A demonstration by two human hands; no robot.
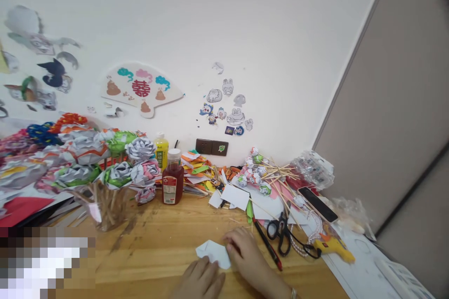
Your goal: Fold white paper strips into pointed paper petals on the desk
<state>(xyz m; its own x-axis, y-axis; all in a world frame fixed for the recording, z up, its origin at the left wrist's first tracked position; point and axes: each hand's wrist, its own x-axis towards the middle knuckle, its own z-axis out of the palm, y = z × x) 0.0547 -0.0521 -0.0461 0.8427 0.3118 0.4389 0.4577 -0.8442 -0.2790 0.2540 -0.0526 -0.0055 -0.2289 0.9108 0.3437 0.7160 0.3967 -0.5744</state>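
A white wall (280,23) rises behind a wooden table (150,254). On the table's left, large paper roses (121,173) crowd a clear vase (115,210), their sticks showing through its side. A fan-shaped board (140,86) with a red double-happiness character is on the wall above. Toward the back right, a bundle of small paper flowers on wooden sticks (277,170) lies over other papers.

Low in the view, the left hand (201,278) rests palm down, fingers loosely bent and slightly parted, fingertips on the near edge of the paper without closing round it. The right hand (247,254) is half curled, its thumb and index finger close together at the paper's right end; whether they pinch it cannot be told.

A red-filled bottle (173,182) stands beyond the hands, left of the paper. To the right of the right hand are a smartphone (318,204), a yellow glue gun (335,247) and black-handled scissors (280,233). The folded white paper (213,251) lies flat on the tabletop, ahead of the left fingertips and left of the right hand. A slim red-and-black pen (268,245) lies just beside the right hand, between it and the scissors.
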